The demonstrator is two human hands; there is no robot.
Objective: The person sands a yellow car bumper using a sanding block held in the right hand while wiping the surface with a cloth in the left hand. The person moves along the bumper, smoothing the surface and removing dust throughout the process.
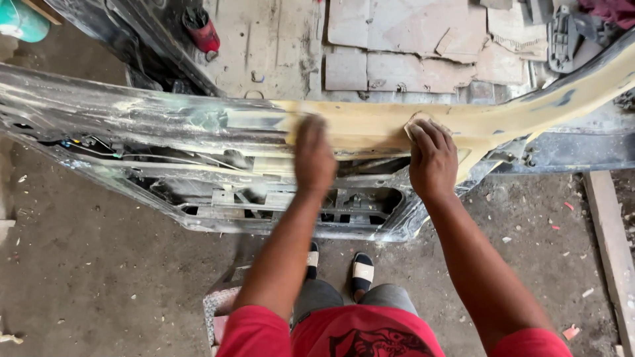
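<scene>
A stripped car door (165, 125) lies across in front of me, its upper band coated in yellow filler (370, 129). My left hand (313, 157) rests flat on the filler near the middle, blurred. My right hand (433, 158) presses a small piece of sandpaper (417, 124) against the yellow surface, fingers spread over it. Below the filler the door's inner frame shows openings and metal brackets (357, 201).
Flattened cardboard sheets (410, 39) lie on the floor beyond the door. A red-topped can (202, 30) stands at the far left, and a wooden plank (612, 238) runs along the right. My sandalled feet (360, 271) stand on the dusty concrete.
</scene>
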